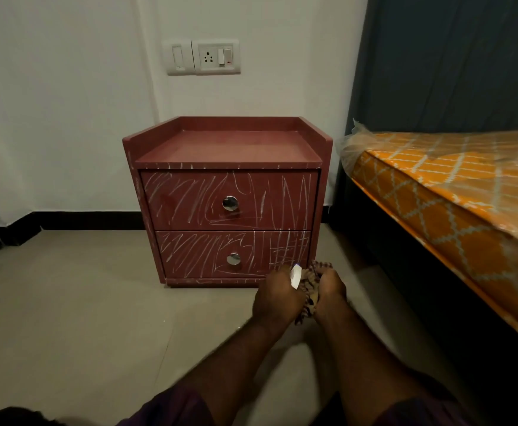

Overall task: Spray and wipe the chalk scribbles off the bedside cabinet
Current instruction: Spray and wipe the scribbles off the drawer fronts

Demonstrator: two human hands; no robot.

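The red bedside cabinet (227,149) stands against the white wall, with two drawers and round chrome knobs. White chalk scribbles (187,198) cover the upper drawer front, the lower drawer front (285,247) and the cabinet's front edges. My left hand (277,298) and my right hand (328,290) are close together just in front of the cabinet's lower right corner. Both are closed on a bunched brown checked cloth (311,282). A small white piece (295,275) sticks up from my left fist; I cannot tell what it is. No spray bottle is clearly visible.
A bed with an orange patterned mattress (454,204) in plastic wrap stands close on the right. Grey floor tiles (82,302) spread to the left and front. A switch and socket plate (203,56) is on the wall above the cabinet.
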